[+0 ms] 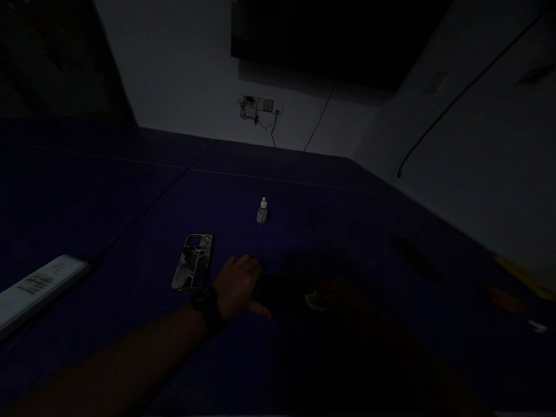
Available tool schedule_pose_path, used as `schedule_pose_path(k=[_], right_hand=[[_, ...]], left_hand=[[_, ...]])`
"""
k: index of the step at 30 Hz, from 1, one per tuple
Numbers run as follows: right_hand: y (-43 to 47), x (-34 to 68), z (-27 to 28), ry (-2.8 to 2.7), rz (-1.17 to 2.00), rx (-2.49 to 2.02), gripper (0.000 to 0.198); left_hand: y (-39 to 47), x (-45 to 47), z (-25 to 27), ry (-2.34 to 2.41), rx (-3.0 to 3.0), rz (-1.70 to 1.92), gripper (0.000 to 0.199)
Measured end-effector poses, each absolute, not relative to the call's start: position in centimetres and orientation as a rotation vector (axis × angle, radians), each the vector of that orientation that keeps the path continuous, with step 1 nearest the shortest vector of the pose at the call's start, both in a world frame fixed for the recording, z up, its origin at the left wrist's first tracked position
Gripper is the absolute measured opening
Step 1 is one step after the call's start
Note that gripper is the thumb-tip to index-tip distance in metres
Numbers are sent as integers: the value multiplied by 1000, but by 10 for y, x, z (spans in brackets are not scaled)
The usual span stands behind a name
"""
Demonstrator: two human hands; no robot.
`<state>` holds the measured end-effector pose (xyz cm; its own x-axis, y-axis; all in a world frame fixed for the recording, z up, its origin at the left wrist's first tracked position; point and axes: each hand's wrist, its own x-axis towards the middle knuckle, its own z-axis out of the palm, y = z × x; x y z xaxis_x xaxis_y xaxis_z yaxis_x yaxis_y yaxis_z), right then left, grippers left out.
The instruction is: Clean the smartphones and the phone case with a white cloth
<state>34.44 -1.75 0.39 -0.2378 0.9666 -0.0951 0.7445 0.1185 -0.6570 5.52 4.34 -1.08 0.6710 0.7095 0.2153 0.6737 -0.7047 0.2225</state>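
My left hand, with a dark watch on the wrist, has its fingers bent round the left end of a black object. Its thumb sticks out below. The kind of object is lost in the dark. My right hand is a dim shape at the object's other side, its fingers hidden in shadow, with a small pale patch beside it. Left of my left hand lies a phone case with a picture and a camera cutout. Beyond the hands a small clear bottle with a white top stands upright.
The blue surface is very dark. At left lies a white power strip with a black cord. On the right are a flat dark item and a yellow strip. Behind is a wall socket under a dark screen.
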Motion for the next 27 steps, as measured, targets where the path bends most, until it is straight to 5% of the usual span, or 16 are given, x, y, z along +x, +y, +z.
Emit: schedule_pose_path(k=[9,15,27], right_hand=[[-6,272,-32,-2487,626,-1112,25],[-18,338,-14,-2025,1075,-1633,37],[14,258,-23,-2544,587,-1115,24]], left_hand=[[43,54,-9,1160,2740,417,83],[44,54,-9,1147,2716,436,83],[45,54,-11,1135,2718,428,77]])
